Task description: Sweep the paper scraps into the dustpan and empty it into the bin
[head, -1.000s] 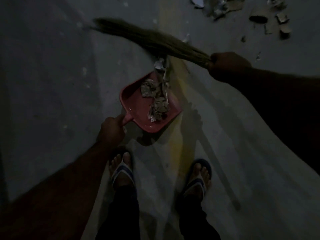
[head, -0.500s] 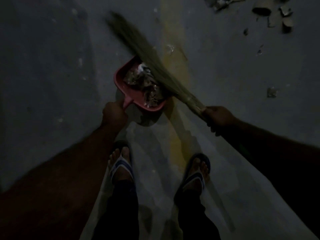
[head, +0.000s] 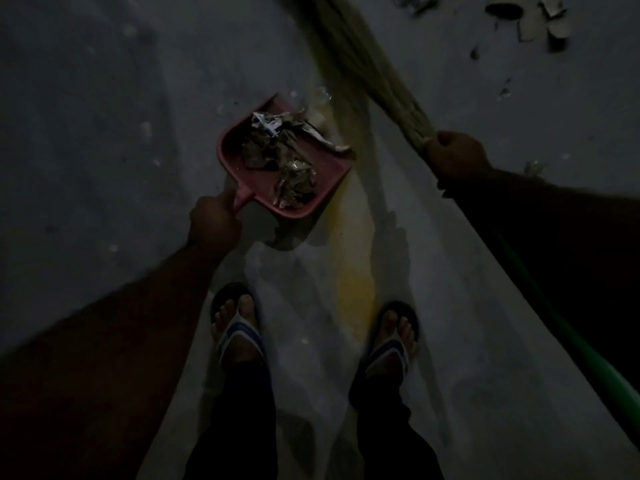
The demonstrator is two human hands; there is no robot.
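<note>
A: Counts, quick?

B: One dustpan (head: 332, 168), pink. One broom (head: 374, 71). Two hands, two sandals (head: 239, 334). The paper scraps (head: 280, 157) in the pan were one crumpled heap, too dark and tangled to count.

A: Where was the pan?

B: Out ahead of the feet over the grey floor (head: 104, 133), open lip facing away to the upper right. Could not tell if it touched the floor. One long scrap hung over the lip's right corner.

A: Left hand?

B: The left hand (head: 214, 220) was wrapped tight round the pan's short handle, thumb lying along it.

A: Right?

B: The right hand (head: 457, 157) was fisted round the broom's neck, where the straw bundle met the green handle (head: 554, 327). That handle ran back under the forearm to the lower right corner. The bristles fanned up-left to the top edge, blurred, right of the pan and apart from it.

A: Scraps outside the pan?

B: Yes. There was a cluster of loose bits (head: 530, 19) at top right, well apart from the pan, count unsure. One pale bit (head: 320, 95) lay just beyond the lip, and another small scrap (head: 533, 166) near the right wrist.

A: Else?

B: A yellow stain (head: 356, 289) streaked the floor between the pan and the right foot.
</note>
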